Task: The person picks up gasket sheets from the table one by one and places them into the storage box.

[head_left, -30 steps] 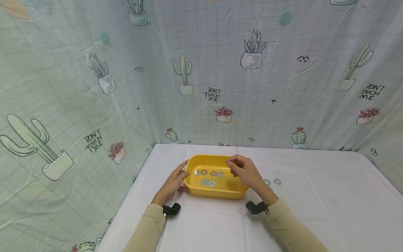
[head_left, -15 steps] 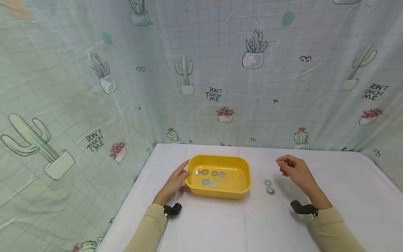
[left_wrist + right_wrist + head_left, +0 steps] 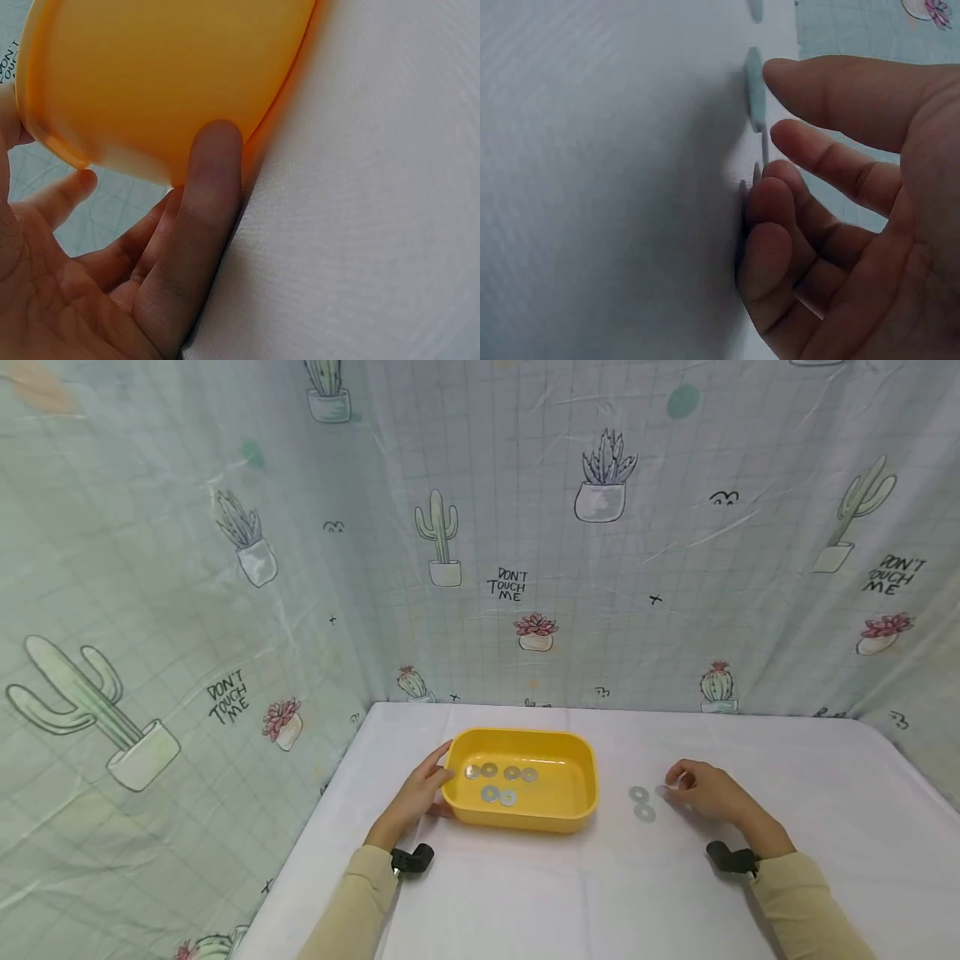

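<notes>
A yellow plastic tray stands on the white table, with several flat metal washers lying in its left and middle part. My left hand grips the tray's left end; in the left wrist view one digit presses the outer wall low by the table. Right of the tray, my right hand is low over the table with its thumb and index tips at a washer. A gap separates thumb and index there, while the other fingers curl against the tabletop. Two more washers lie just left of that hand.
White cloth covers the table. Behind it and along the left side hangs a pale curtain printed with cacti. A black wrist camera is strapped to each forearm.
From over the tray, my right hand has moved right and then down to a washer on the table. My left hand has stayed on the tray's end.
</notes>
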A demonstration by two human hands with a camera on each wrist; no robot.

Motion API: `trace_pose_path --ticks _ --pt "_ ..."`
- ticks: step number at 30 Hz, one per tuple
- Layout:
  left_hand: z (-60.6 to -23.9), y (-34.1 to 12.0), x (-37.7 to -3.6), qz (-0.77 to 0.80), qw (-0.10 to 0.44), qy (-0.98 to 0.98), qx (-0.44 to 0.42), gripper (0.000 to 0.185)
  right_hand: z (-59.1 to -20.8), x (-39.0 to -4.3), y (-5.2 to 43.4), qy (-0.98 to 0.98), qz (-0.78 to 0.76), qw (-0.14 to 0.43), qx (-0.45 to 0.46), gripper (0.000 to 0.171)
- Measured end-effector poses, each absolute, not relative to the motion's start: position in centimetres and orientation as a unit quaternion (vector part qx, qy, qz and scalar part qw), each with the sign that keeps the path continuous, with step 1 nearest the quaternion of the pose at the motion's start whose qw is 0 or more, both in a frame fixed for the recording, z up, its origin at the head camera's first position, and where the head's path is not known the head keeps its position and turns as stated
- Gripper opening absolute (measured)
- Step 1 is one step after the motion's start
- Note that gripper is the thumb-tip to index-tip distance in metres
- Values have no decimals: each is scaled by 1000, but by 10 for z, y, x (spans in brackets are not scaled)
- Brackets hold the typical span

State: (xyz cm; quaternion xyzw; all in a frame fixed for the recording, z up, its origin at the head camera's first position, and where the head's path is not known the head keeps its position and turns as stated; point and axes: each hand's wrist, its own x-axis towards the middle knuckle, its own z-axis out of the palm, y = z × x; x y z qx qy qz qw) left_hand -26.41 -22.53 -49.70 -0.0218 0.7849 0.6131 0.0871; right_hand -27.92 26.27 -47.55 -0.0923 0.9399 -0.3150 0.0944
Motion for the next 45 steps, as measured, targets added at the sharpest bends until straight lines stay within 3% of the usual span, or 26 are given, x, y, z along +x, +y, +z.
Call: trace_pose_path --ticks 8,34,45 --pt "-499 -224 -265 610 88 787 -22 61 -478 -275 258 948 -291 81 -103 17" --pt "-496 -224 -264 608 85 789 -22 61 -477 -279 252 952 -277 107 -80 26" --pt "-495 -224 -262 612 87 786 -20 61 -479 -277 253 946 -298 90 -89 24"
